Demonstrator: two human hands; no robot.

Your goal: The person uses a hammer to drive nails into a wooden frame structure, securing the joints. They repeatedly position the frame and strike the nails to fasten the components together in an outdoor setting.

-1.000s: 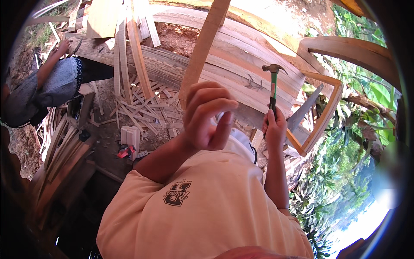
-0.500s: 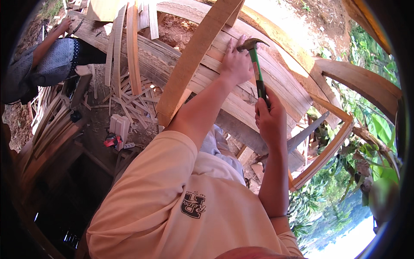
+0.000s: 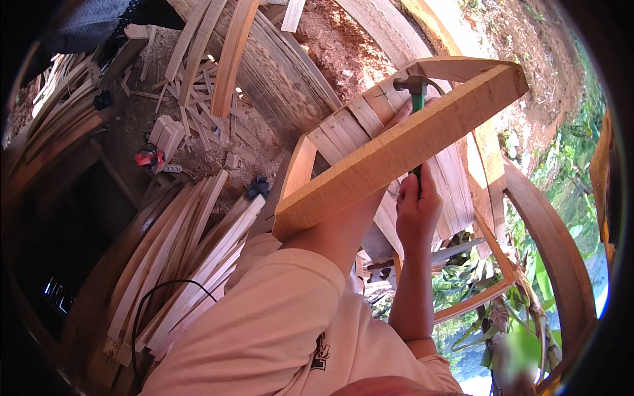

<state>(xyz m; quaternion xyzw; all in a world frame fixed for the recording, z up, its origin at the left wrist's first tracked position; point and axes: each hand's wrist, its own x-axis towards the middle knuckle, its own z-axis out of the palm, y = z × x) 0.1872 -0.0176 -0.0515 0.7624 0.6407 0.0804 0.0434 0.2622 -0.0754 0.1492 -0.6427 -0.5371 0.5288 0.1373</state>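
Note:
A claw hammer point(image 3: 417, 101) with a dark head and a green and black handle is in my right hand point(image 3: 420, 201), its fingers wrapped round the grip. The hammer's head lies over pale wooden planks point(image 3: 343, 132). Thin dark nails point(image 3: 385, 96) seem to show on the planks beside it. A thick wooden frame piece point(image 3: 396, 155) crosses over my left forearm and the middle of the hammer handle. Most of my left hand point(image 3: 400, 117) is hidden behind that piece, close to the hammer head; its fingers cannot be made out.
Long wooden strips point(image 3: 165, 251) are stacked at the left, with a black cable point(image 3: 155, 290) over them. Offcuts litter the ground near a red tool point(image 3: 149, 157). A saw blade point(image 3: 456, 249) sticks out right of my right forearm. Part of another person's patterned clothing point(image 3: 92, 23) shows at upper left.
My view has turned and shifted, so the frame piece now covers most of my left hand and part of the hammer handle. My right hand keeps its hold on the hammer.

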